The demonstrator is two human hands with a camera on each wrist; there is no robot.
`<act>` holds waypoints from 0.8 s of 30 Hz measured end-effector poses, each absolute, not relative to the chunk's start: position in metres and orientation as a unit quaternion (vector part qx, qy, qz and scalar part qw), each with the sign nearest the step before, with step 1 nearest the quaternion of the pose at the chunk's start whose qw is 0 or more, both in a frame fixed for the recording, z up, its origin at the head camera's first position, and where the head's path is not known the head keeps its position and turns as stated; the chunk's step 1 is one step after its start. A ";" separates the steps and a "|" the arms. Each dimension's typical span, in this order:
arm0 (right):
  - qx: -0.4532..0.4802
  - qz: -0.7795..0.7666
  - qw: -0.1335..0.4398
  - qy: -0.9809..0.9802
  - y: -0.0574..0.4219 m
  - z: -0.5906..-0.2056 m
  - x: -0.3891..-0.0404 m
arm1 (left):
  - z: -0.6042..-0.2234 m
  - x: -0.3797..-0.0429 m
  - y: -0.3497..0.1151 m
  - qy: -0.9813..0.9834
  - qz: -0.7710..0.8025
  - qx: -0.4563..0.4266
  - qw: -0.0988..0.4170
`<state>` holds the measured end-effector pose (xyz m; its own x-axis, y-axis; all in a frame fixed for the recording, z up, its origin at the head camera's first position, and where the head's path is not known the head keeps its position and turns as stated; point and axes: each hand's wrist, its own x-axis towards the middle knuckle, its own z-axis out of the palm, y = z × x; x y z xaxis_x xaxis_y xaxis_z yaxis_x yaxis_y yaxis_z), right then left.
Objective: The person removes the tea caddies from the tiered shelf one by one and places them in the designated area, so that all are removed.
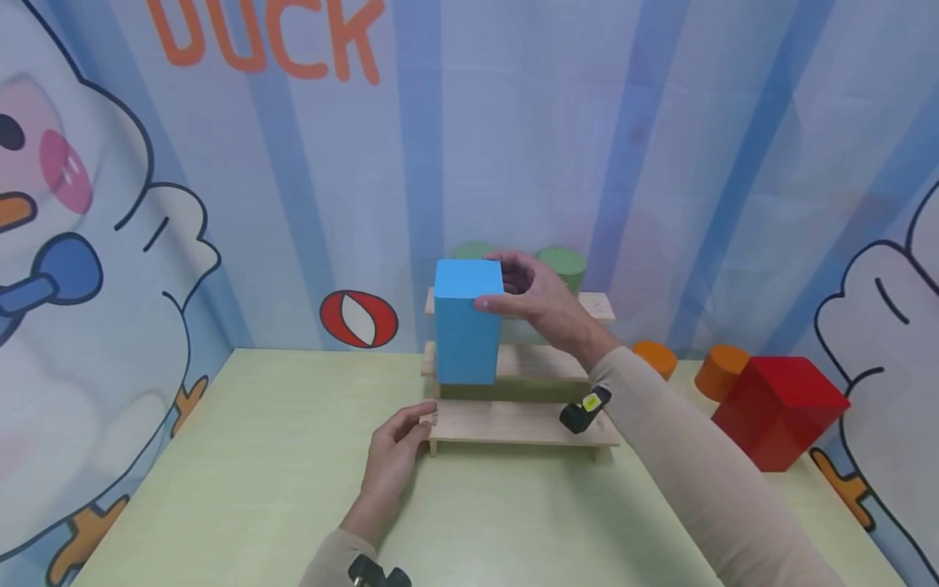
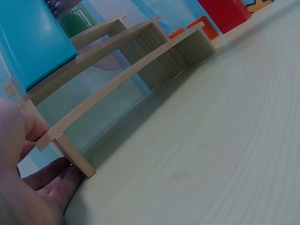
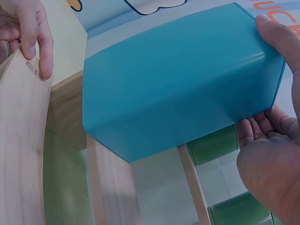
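My right hand holds a tall blue block near its upper end, thumb on the front face and fingers behind. The block stands upright at the left of a three-tier wooden step shelf; its lower end is at the middle board in the right wrist view. My left hand grips the left end of the lowest board, fingertips on top in the right wrist view. In the left wrist view, other fingers lie low by the shelf's leg.
Two green cylinders stand on the top tier, the right one partly behind my right hand. Right of the shelf on the pale table are an orange cylinder, another orange cylinder and a red block. A printed curtain hangs behind.
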<state>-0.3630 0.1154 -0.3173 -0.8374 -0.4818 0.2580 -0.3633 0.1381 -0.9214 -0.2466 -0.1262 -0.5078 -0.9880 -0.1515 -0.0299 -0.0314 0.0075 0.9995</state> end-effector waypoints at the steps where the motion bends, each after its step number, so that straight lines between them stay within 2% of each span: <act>1: -0.281 -0.594 0.050 0.752 0.116 -0.317 -0.363 | -0.508 -0.247 -0.126 -0.707 -0.703 0.063 0.043; 24: -0.278 -0.597 0.062 0.750 0.118 -0.314 -0.364 | -0.508 -0.247 -0.126 -0.711 -0.699 0.059 0.047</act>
<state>-0.3635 0.1176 -0.3142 -0.8373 -0.4919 0.2389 -0.3435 0.1332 -0.9297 -0.2470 -0.1265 -0.5083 -0.9887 -0.1495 -0.0143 -0.0169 0.0162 0.9997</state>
